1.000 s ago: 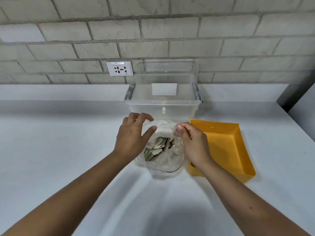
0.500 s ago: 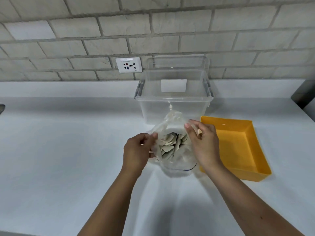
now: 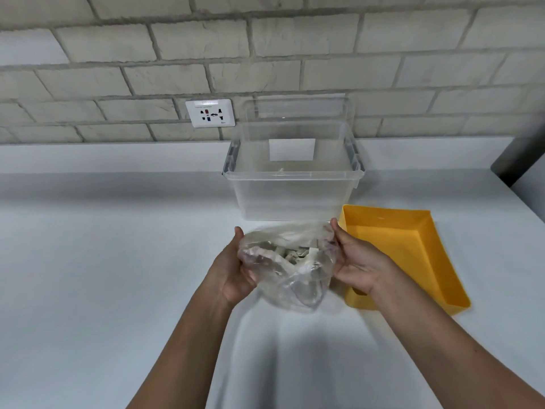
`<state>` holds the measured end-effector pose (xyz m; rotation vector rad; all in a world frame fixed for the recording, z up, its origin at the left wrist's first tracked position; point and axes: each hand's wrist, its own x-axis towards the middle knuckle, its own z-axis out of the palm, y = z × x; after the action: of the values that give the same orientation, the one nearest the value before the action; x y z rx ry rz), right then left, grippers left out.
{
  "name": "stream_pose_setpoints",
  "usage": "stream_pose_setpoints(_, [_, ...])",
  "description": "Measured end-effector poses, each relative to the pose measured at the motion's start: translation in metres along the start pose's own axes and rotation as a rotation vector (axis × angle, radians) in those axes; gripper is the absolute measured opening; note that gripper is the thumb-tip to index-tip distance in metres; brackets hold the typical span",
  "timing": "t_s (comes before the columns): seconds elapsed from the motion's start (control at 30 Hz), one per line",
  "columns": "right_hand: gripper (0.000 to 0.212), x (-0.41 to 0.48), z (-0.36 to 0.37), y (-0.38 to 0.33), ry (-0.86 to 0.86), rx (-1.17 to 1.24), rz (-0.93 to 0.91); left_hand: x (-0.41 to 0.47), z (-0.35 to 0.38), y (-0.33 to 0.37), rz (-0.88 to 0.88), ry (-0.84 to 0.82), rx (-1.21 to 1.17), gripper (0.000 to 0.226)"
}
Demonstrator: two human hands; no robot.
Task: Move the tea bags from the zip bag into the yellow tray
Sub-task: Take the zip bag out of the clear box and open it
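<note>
A clear zip bag [image 3: 290, 271] hangs above the white counter between both hands, its mouth pulled wide toward the wall. Several pale tea bags [image 3: 295, 253] show inside it near the opening. My left hand [image 3: 233, 270] grips the bag's left edge, thumb up along the rim. My right hand [image 3: 355, 261] grips the right edge the same way. The yellow tray [image 3: 413, 261] lies on the counter just right of my right hand, with nothing visible inside; its near left corner is hidden behind that hand.
A clear plastic storage box [image 3: 292, 187] stands behind the bag against the brick wall. A wall socket [image 3: 210, 112] sits left of the box. The white counter [image 3: 103, 261] stretches left and toward me. A dark edge [image 3: 513, 160] bounds the far right.
Both hands moved from pinching the bag's top to holding its two sides. The bag's mouth is now spread open and the bag sits lower and tilted.
</note>
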<state>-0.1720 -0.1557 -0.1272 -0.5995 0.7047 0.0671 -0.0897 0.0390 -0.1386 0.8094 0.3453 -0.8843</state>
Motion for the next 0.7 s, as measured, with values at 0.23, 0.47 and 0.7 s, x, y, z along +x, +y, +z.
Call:
stream_pose_setpoints(0.23, [0.036,0.001,-0.006,-0.007,0.020,-0.315,0.025,-0.017,-0.014,0.017,0.330,0.053,0.562,0.034])
stream_pose_setpoints(0.47, [0.064,-0.010,-0.017,0.009,-0.105,-0.698,-0.384,-0.029,-0.019,0.001,0.698,0.028,1.052,0.032])
stream_pose_setpoints(0.7, [0.014,-0.004,-0.028,0.023,0.082,-1.086,-0.901,-0.030,-0.022,0.008,0.695,-0.103,1.399,0.066])
